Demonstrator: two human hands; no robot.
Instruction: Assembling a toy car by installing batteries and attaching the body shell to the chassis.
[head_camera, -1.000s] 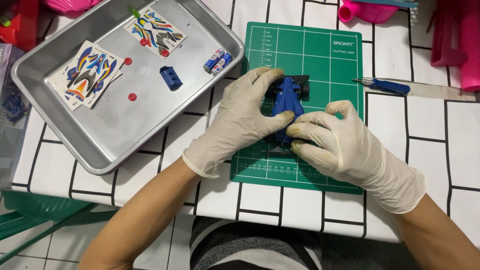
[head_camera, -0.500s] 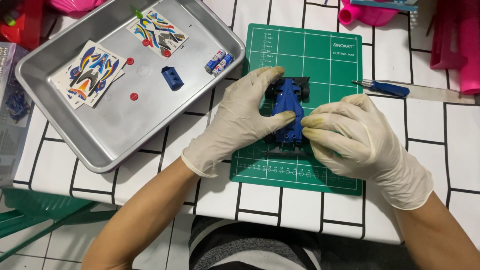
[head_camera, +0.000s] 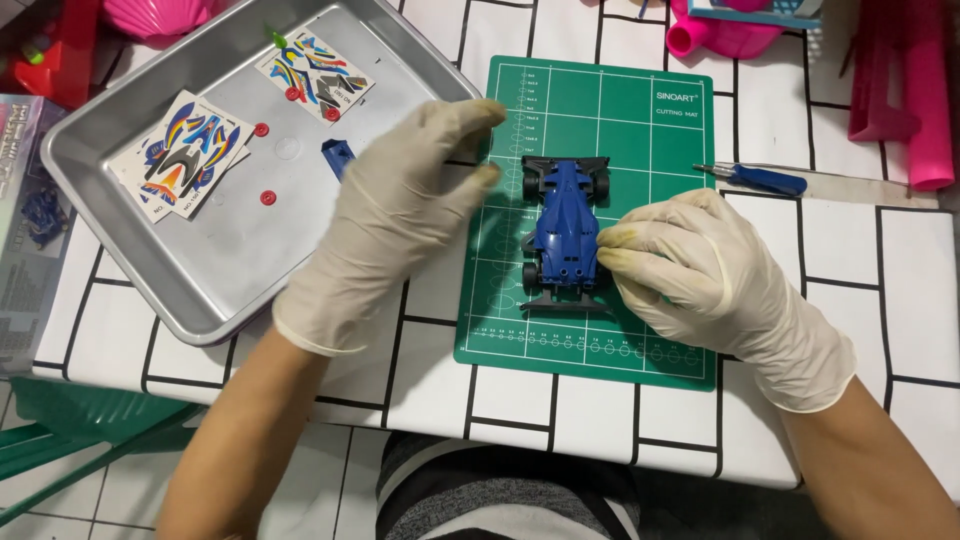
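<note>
A blue toy race car (head_camera: 564, 230) with black wheels lies on a green cutting mat (head_camera: 640, 330). My right hand (head_camera: 700, 275), in a pale glove, rests on the mat with its fingertips against the car's right side. My left hand (head_camera: 400, 215), also gloved, hovers open to the left of the car, above the edge of a metal tray (head_camera: 215, 300), holding nothing. It covers part of a small blue piece (head_camera: 335, 155) in the tray.
The tray holds two colourful sticker sheets (head_camera: 185, 155) and a few small red discs (head_camera: 267, 197). A blue-handled screwdriver (head_camera: 765, 179) lies right of the mat. Pink plastic items (head_camera: 925, 90) sit at the back, a box (head_camera: 25, 230) at the far left.
My left hand has let go of the car and moved left toward the tray. The car now lies uncovered on the mat, with only my right fingers on it.
</note>
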